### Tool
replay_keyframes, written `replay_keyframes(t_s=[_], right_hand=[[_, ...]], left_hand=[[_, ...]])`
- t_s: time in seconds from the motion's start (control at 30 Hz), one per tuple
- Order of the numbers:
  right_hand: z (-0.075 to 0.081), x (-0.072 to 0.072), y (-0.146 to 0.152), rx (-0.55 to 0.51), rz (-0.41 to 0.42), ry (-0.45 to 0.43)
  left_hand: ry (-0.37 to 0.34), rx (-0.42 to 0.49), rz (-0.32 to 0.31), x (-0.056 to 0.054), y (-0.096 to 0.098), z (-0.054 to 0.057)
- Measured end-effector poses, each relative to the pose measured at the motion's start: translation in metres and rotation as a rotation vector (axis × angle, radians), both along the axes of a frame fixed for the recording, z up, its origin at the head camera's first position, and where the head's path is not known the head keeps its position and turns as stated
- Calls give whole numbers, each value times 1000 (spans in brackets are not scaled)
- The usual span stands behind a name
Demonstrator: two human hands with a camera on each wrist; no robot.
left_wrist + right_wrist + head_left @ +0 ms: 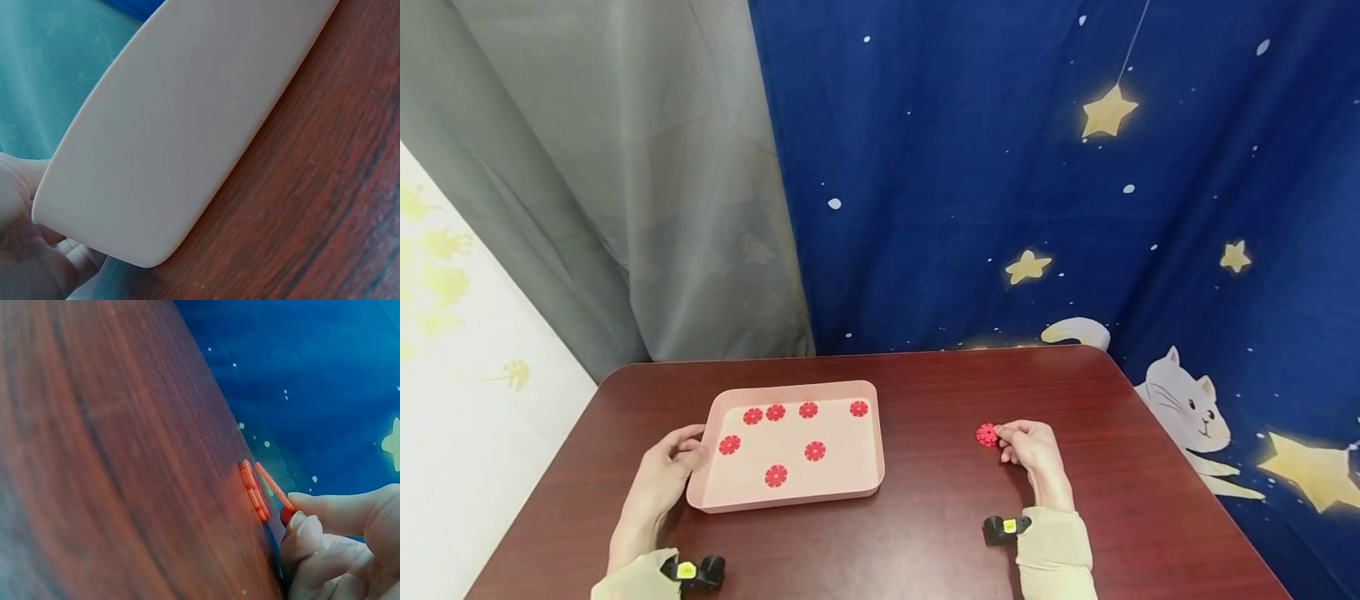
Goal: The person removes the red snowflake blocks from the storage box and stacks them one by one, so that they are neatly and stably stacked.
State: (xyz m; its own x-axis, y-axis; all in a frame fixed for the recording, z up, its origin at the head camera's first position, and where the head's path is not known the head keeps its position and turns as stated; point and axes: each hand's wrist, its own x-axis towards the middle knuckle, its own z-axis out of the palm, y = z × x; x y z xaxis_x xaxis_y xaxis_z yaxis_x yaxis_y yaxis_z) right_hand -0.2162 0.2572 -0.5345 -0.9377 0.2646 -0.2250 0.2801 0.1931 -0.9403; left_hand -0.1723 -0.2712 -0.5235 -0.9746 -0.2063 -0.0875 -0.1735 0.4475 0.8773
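Note:
My right hand [1033, 450] pinches a red notched plastic disc [274, 485] by its edge, between thumb and fingers. Tilted, this disc stands close beside a few flat red discs [253, 490] lying on the table in the right wrist view; the head view shows them overlapping. At the left, my left hand [664, 475] holds the short left side of a shallow pink tray [786, 504], part of the fingers hidden by its wall in the left wrist view. Several red discs of the same kind, such as one near the front [776, 476], lie spread flat inside the tray.
The dark red wooden table [925, 533] has rounded far corners. Behind it hang a grey curtain [700, 208] and a blue curtain [940, 167] with stars and a cat. A pale wall panel [475, 375] stands at the left. Each wrist wears a small black camera.

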Motion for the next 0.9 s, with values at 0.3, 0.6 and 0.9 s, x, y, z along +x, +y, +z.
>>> replay_keyframes(t_s=[0.3,0.6,0.9], right_hand=[[1,0,0,-15,-4,3],[0,1,1,30,-6,-18],[1,-1,0,35,-21,-24]], left_hand=[[-10,28,4,-1,1,1],[-10,-14,-3,0,1,1],[3,-26,-3,0,1,1]])
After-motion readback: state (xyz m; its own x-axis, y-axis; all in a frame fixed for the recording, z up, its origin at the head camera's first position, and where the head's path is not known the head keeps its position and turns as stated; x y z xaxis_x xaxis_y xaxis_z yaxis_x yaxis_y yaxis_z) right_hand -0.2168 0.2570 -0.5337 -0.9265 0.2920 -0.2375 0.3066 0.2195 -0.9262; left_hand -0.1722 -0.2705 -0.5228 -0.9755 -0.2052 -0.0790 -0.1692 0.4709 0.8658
